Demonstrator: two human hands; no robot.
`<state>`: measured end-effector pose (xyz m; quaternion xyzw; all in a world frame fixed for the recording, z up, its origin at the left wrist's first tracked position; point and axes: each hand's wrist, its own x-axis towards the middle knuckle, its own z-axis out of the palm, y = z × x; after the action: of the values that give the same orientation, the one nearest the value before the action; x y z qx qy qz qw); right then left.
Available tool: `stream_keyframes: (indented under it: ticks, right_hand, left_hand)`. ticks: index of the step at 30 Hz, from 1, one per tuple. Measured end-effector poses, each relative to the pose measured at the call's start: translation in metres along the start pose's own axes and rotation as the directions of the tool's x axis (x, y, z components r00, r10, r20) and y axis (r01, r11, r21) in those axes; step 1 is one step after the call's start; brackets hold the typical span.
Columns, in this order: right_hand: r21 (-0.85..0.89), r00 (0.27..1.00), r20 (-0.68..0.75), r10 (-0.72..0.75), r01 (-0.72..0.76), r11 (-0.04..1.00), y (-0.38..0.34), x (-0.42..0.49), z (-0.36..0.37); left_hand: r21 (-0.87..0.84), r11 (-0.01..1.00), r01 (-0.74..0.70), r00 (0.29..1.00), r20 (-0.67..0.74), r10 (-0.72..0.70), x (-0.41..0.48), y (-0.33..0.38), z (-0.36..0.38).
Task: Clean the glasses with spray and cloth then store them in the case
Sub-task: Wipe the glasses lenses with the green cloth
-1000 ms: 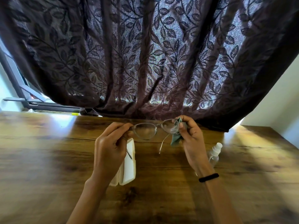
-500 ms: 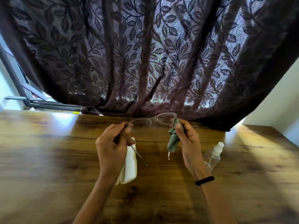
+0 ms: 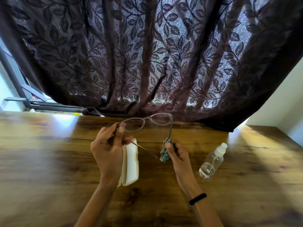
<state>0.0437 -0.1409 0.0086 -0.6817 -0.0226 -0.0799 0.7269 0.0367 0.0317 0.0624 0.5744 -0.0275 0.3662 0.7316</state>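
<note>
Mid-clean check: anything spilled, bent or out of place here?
Nothing stands out. The glasses look intact, held by the left hand; the right hand pinches the cloth round one temple. The spray bottle looks upright, with no puddle on the table.

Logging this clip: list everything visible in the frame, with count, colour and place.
glasses: one, clear pale frame, held above the table's far edge
cloth: one, grey-green, wrapped round the end of one temple arm
case: one, cream-white, on the table, partly hidden by the left hand
spray bottle: one, clear with a white cap, on the table right of the right hand
table: one, brown wood, across the lower frame
curtain: one, dark brown with a leaf pattern, hanging behind the table
window frame: one, dark, far left
wall: pale, far right
wristband: one, black, on the right wrist
left hand: pinches the glasses by one lens rim
right hand: grips the cloth
</note>
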Motion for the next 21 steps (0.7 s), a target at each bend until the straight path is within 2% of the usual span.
stream_keyframes:
  ticks: [4, 8, 11, 16, 21]
  right_hand:
    - [0.023, 0.994, 0.062, 0.086, -0.088, 0.996, 0.009, -0.005, 0.001]
    - [0.094, 0.989, 0.071, 0.127, -0.134, 0.987, 0.011, -0.006, 0.0]
    - [0.133, 0.995, 0.029, 0.1, -0.103, 0.986, 0.002, -0.001, -0.001]
    - [0.027, 0.998, -0.064, 0.019, -0.017, 0.999, -0.017, 0.011, -0.009]
    - [-0.047, 0.993, -0.068, -0.099, 0.096, 0.994, -0.038, 0.02, -0.013]
  left_hand:
    - [-0.038, 0.999, 0.031, 0.999, -0.017, -0.032, 0.001, 0.001, -0.001]
    - [0.052, 0.998, 0.043, 0.998, 0.053, -0.046, 0.006, 0.001, -0.007]
    - [0.132, 0.991, 0.019, 0.992, 0.124, -0.036, 0.008, -0.001, -0.009]
    - [0.211, 0.977, 0.011, 0.982, 0.18, -0.05, 0.009, -0.002, -0.011]
    - [0.352, 0.929, -0.112, 0.957, 0.291, 0.005, 0.01, -0.001, -0.012]
